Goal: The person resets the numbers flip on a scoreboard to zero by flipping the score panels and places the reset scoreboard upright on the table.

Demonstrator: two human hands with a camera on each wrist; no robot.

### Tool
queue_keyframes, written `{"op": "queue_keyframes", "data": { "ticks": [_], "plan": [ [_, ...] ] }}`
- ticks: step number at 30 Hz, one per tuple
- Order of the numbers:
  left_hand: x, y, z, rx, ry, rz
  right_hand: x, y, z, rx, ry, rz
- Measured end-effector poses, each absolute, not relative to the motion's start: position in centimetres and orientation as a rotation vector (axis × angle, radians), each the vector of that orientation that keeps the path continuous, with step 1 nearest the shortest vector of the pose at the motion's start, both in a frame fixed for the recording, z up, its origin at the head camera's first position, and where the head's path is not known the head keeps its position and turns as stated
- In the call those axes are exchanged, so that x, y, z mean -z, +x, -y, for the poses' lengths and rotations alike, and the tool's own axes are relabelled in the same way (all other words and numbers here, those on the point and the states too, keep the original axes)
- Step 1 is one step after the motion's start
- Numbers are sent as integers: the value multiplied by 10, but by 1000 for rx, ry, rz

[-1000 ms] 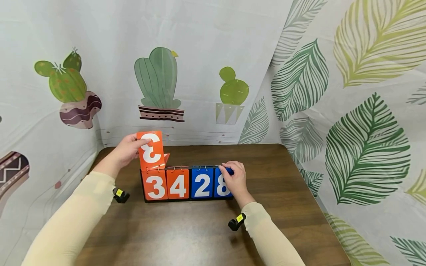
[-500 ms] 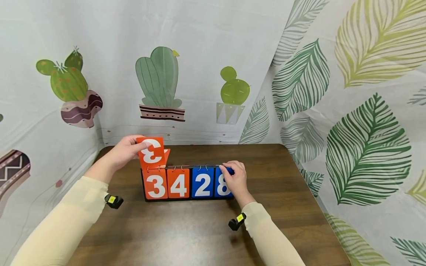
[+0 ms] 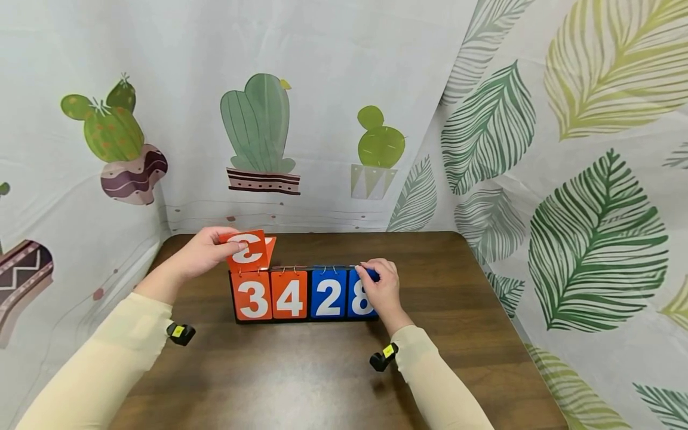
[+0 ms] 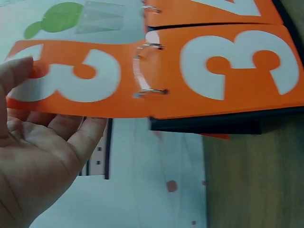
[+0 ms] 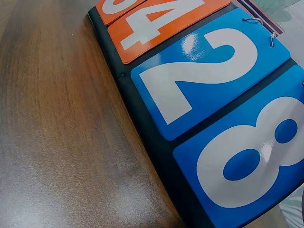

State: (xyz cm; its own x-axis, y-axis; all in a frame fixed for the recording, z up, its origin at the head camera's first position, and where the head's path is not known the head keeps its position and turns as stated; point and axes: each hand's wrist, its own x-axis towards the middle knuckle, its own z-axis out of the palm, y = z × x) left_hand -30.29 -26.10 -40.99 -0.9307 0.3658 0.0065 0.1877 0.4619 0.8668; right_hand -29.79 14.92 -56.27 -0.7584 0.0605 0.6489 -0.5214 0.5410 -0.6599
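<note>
Likely flip step: pinching raised orange 3 card [image 3: 251, 255] in left hand [image 3: 203, 253], gripping scoreboard [image 3: 309, 298] corner in right hand [image 3: 383, 286]. Probably needs folding back over rings [image 4: 154, 91] next.

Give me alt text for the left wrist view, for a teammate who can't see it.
The left hand pinches a raised orange card bearing a white 3. Metal rings join it to a black number stand, where a second orange 3 card lies; part of a third orange card shows at the top edge.
</note>
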Motion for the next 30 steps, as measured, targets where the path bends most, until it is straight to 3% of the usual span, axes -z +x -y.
{"op": "queue_keyframes", "data": {
  "ticks": [10, 22, 30],
  "plan": [
    [442, -322, 258, -1177, 364, -2763, 562, -296, -150, -1232, 363, 2191],
    [442, -322, 264, -1218, 495, -2717, 559, -295, -150, -1259, 337, 2224],
    [433, -318, 263, -1241, 451, -2681, 559, -295, -151, -1250, 329, 2236]
  ]
}}
